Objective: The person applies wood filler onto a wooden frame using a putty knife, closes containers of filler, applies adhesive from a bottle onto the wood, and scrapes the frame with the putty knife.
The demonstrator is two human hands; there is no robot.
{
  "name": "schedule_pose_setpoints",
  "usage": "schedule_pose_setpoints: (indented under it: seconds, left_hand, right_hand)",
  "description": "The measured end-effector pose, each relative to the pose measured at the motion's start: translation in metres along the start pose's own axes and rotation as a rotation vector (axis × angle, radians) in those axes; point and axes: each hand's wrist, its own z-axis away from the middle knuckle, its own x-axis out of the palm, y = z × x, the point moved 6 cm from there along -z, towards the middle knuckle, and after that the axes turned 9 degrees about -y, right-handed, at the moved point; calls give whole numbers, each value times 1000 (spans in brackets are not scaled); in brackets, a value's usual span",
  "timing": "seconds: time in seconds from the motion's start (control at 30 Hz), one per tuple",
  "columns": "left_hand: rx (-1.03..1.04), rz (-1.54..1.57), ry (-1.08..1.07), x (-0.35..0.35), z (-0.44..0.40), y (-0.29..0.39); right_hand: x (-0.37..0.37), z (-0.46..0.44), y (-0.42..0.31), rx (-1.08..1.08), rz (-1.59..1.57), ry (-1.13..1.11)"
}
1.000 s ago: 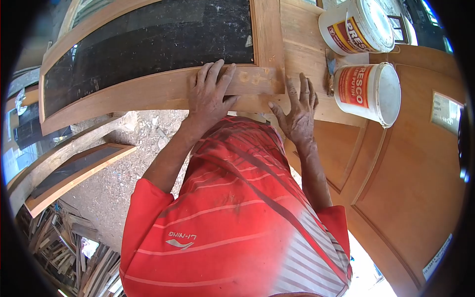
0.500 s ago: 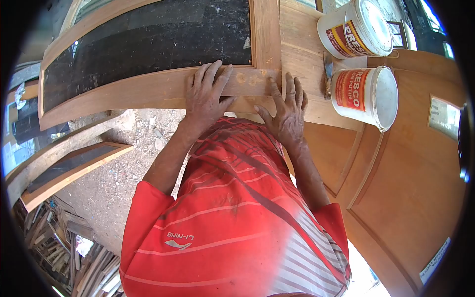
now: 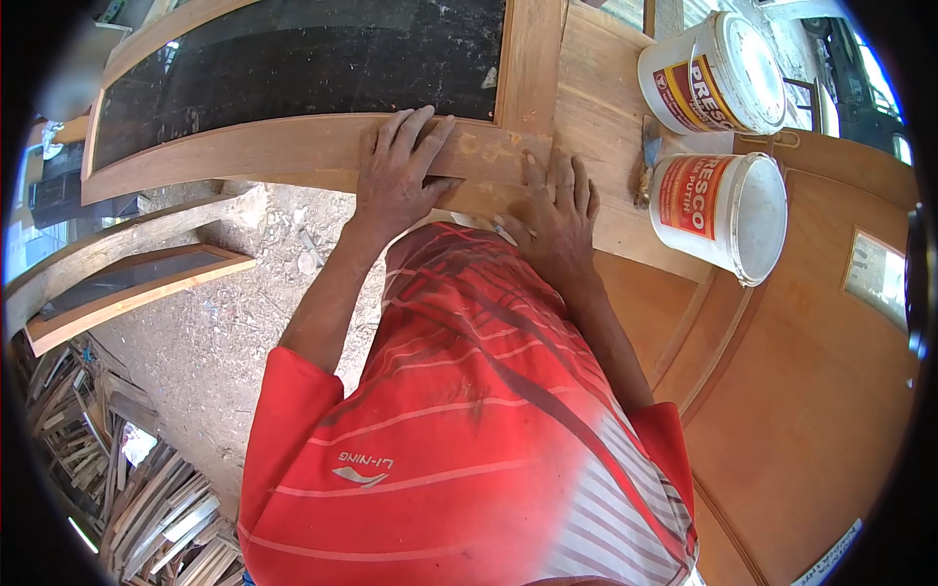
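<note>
A wooden frame (image 3: 293, 146) with a dark glass-like panel (image 3: 332, 68) lies across the work surface before me. My left hand (image 3: 399, 176) rests palm down on its near rail, fingers spread and pointing toward the panel. At the frame's right corner my right hand (image 3: 559, 215) lies flat on the wood, fingers extended, with the thumb partly in shadow. Pale yellowish patches mark the rail between the hands. Neither hand holds anything. Just right of the right hand, a brush (image 3: 646, 164) lies on the wooden work surface (image 3: 611, 132).
Two white buckets, one closed (image 3: 713, 73) and one tipped toward me (image 3: 721, 210), stand at the right. Beyond them is a large brown wooden door (image 3: 811, 342). At left are a second framed panel (image 3: 137, 283), a beam (image 3: 127, 239) and a pile of scrap wood (image 3: 161, 518).
The view has shifted slightly, so the buckets and door appear lower. Both hands stay on the frame's rail, the right hand turned a little and its thumb drawn closer to the edge.
</note>
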Motion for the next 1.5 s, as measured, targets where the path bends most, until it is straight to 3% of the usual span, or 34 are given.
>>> schedule_pose_setpoints:
  seconds: [0.6,1.0,1.23,1.4,1.5]
  left_hand:
    - [46,39,15,0,1,-4]
    - [93,79,-50,-9,-4,-12]
    - [118,58,-125,-13,-13,-18]
    - [144,97,-65,-10,-9,-19]
    - [178,135,-33,-9,-9,-20]
  right_hand:
    - [7,-47,-62,-70,-46,85]
    - [15,-43,-80,89,-1,10]
    - [13,-26,-74,285,-11,27]
    - [15,-24,-77,292,51,4]
    - [12,-29,-78,311,-57,107]
